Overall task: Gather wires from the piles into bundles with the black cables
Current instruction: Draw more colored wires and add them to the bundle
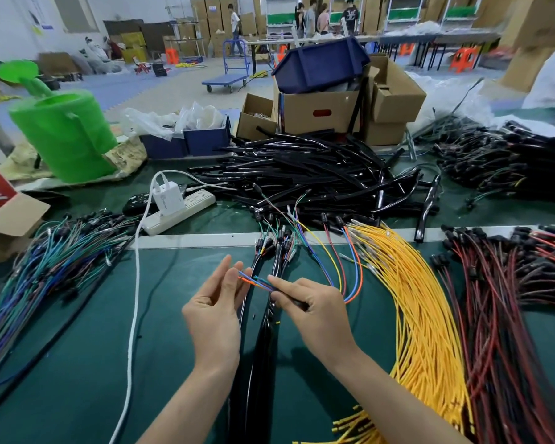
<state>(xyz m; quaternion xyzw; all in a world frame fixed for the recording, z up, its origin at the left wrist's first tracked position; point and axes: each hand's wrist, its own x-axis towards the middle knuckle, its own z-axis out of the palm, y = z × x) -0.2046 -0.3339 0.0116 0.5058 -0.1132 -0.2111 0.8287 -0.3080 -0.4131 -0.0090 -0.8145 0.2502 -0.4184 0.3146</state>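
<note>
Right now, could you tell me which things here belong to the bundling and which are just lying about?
Job: left hand, right hand, held wires, black cables, yellow wires, red wires, blue-green wires.
Lying about: power strip, green roll, cardboard box, blue bin.

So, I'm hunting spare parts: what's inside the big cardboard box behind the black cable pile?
A dark blue plastic bin sits tilted in the open top of the cardboard box. Whatever lies below is covered by the bin and walls.
</note>
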